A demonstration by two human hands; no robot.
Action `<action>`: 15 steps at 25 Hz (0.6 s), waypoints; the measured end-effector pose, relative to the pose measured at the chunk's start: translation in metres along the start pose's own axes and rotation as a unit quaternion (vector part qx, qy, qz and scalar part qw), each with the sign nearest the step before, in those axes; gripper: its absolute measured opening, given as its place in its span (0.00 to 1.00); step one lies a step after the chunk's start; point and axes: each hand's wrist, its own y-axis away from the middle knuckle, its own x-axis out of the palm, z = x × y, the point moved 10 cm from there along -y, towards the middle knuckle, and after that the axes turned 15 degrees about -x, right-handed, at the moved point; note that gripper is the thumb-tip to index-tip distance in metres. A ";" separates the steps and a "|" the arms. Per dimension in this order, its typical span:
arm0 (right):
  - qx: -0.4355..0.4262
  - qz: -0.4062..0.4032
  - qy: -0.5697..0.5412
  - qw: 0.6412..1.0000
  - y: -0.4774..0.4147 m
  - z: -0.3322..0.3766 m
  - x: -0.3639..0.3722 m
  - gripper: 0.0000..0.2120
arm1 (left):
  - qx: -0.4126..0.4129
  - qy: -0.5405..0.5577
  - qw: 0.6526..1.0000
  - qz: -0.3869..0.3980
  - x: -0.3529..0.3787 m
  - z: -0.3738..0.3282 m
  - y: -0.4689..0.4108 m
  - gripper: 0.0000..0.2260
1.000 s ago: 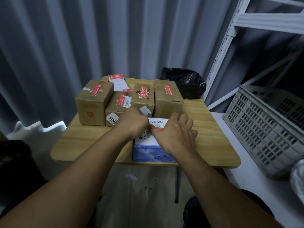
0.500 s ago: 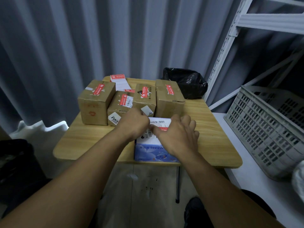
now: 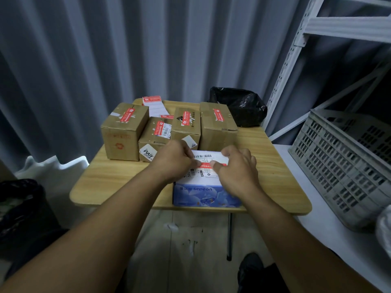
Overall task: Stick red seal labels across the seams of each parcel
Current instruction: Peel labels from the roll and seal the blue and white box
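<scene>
Red seal label [image 3: 206, 165] lies across the white top of the blue and white parcel [image 3: 203, 193], which stands at the near edge of the wooden table [image 3: 118, 176]. Both forearms reach forward from below and meet over this parcel. The left hand [image 3: 173, 159] has its fingers curled tightly, and their tips cover the left end of the label; whether they pinch it or only press it, I cannot tell. The right hand [image 3: 237, 172] presses its thumb on the right part of the label, while its bent fingers hook over the far edge of the parcel top. Behind the hands stand four brown boxes [image 3: 123, 132], each with a red label on its top.
</scene>
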 end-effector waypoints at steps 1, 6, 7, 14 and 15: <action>-0.003 -0.005 -0.010 1.000 -0.001 -0.002 0.000 0.16 | 0.000 0.002 1.000 0.004 0.001 0.001 -0.001 0.06; -0.018 -0.043 -0.092 0.995 -0.003 -0.013 -0.005 0.11 | 0.007 -0.001 1.000 0.004 0.002 0.001 -0.002 0.02; -0.018 -0.048 -0.108 0.993 -0.003 -0.015 -0.007 0.12 | 0.002 0.007 1.000 0.002 0.001 0.001 -0.002 0.03; 0.033 -0.076 -0.117 0.990 -0.001 -0.030 -0.009 0.14 | -0.017 -0.002 1.000 -0.022 0.002 0.001 -0.004 0.08; 0.037 -0.069 -0.115 0.990 -0.002 -0.031 -0.006 0.16 | -0.019 -0.014 0.999 -0.031 0.002 0.000 -0.004 0.09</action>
